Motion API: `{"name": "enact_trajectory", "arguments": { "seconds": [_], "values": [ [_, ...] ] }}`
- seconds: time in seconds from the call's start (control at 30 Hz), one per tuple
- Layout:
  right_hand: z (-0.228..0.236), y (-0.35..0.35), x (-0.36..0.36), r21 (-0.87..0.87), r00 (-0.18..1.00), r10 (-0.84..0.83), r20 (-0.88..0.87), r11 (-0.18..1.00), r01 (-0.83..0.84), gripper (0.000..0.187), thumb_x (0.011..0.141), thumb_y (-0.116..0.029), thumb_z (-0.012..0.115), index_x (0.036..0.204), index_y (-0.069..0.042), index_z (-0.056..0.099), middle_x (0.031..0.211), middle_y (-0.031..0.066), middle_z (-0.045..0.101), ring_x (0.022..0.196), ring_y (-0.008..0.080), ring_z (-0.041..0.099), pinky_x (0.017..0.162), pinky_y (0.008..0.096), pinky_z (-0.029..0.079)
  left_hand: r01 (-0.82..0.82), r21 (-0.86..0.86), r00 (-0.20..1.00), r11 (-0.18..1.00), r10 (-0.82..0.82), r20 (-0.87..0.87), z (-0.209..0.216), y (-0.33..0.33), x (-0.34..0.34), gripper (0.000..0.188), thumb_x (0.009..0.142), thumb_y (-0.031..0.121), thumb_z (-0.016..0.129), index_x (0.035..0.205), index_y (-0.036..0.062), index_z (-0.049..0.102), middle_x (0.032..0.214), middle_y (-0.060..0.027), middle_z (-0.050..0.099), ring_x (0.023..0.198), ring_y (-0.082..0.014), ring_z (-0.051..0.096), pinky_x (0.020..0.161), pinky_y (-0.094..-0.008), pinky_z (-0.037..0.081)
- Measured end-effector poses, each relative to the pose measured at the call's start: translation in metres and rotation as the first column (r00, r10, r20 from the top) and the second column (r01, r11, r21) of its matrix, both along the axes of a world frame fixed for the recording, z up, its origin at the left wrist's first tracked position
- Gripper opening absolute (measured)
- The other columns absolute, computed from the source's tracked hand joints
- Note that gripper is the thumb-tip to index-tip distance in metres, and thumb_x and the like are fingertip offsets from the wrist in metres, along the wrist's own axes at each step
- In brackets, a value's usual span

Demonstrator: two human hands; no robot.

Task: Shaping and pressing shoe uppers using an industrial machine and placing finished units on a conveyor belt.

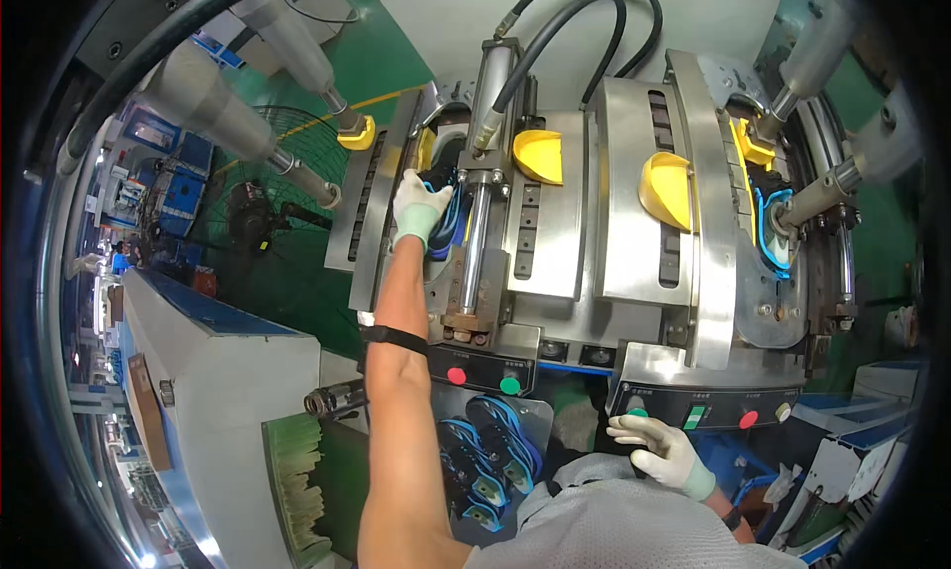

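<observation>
My left hand (420, 210), in a pale glove, reaches into the left press station and grips a black-and-blue shoe (452, 224) there. Part of the shoe is hidden behind the hand and the upright metal cylinder (477, 242). My right hand (669, 457), also gloved, is by the right control panel (713, 408) with its fingers extended near a green button (637, 413). It holds nothing. In the right press station another blue-edged shoe (771, 227) sits beneath a metal press rod (807, 201).
Several black-and-blue shoes (505, 440) lie on a metal tray below the left control panel (480, 375). Yellow curved guards (540, 157) are fixed to the steel plates. Black hoses (575, 9) loop overhead. A fan (253, 212) stands left of the machine, near a grey cabinet (228, 371).
</observation>
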State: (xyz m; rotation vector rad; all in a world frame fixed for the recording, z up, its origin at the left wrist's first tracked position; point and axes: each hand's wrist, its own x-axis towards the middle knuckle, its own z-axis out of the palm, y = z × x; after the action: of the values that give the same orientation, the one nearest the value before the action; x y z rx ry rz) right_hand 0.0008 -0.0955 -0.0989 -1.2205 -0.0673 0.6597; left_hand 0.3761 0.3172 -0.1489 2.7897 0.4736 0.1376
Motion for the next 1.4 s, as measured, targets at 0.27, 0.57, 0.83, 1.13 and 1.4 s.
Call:
{"name": "enact_trajectory", "arguments": {
  "seconds": [0.27,0.57,0.83,1.13,1.4],
  "values": [
    [-0.018,0.035,0.017,-0.136,0.987,0.159,-0.004,0.978,-0.158,0.054,0.098,-0.014,0.061,0.146,0.005,0.045,0.145,0.0188,0.054,0.133,0.0271,0.055,0.112,0.0397,0.043,0.344,0.007,0.886,0.939,-0.328,0.327,0.125,0.048,-0.064,0.075,0.073,0.048,0.084,0.119,-0.0069,0.062,0.109,-0.0269,0.071,0.102,-0.0347,0.071,0.09,-0.0399,0.055],
    [-0.099,0.116,-0.002,-0.265,0.94,0.334,-0.075,0.902,-0.341,0.055,0.099,-0.017,0.063,0.146,0.005,0.043,0.144,0.0185,0.055,0.133,0.0255,0.055,0.112,0.0377,0.042,-0.235,-0.538,0.761,0.809,0.497,0.416,0.092,0.077,-0.461,0.045,0.081,0.018,0.084,0.112,-0.0041,0.06,0.101,-0.0101,0.063,0.089,-0.0166,0.062,0.081,-0.0311,0.052],
    [-0.11,0.223,-0.081,-0.329,0.853,0.521,0.006,0.807,-0.491,0.057,0.099,-0.014,0.062,0.147,0.007,0.04,0.146,0.0212,0.052,0.136,0.0275,0.051,0.113,0.0381,0.041,-0.869,-0.391,0.293,0.302,0.952,0.084,-0.092,0.044,-0.743,0.052,0.075,0.025,0.085,0.111,-0.0008,0.059,0.099,-0.0133,0.066,0.091,-0.0272,0.066,0.088,-0.0381,0.053],
    [-0.221,0.32,-0.158,-0.823,0.589,0.711,0.385,0.553,-0.13,0.084,0.082,-0.021,0.076,0.149,0.005,0.032,0.15,0.0294,0.04,0.144,0.0408,0.037,0.12,0.0401,0.031,-0.743,-0.428,0.595,0.514,0.8,-0.072,-0.157,-0.02,-0.749,0.065,0.076,0.028,0.085,0.126,0.0012,0.054,0.119,-0.02,0.061,0.112,-0.0356,0.061,0.098,-0.0427,0.049],
    [-0.178,0.297,-0.138,-0.734,0.468,0.715,0.519,0.654,-0.184,0.075,0.084,-0.023,0.075,0.144,0.002,0.038,0.147,0.0279,0.044,0.139,0.0416,0.043,0.116,0.0436,0.037,-0.695,-0.636,0.58,0.335,0.784,-0.221,-0.134,-0.032,-0.757,0.073,0.076,0.028,0.087,0.131,0.0001,0.048,0.126,-0.0197,0.058,0.116,-0.0312,0.06,0.101,-0.0432,0.047]
  ]
}}
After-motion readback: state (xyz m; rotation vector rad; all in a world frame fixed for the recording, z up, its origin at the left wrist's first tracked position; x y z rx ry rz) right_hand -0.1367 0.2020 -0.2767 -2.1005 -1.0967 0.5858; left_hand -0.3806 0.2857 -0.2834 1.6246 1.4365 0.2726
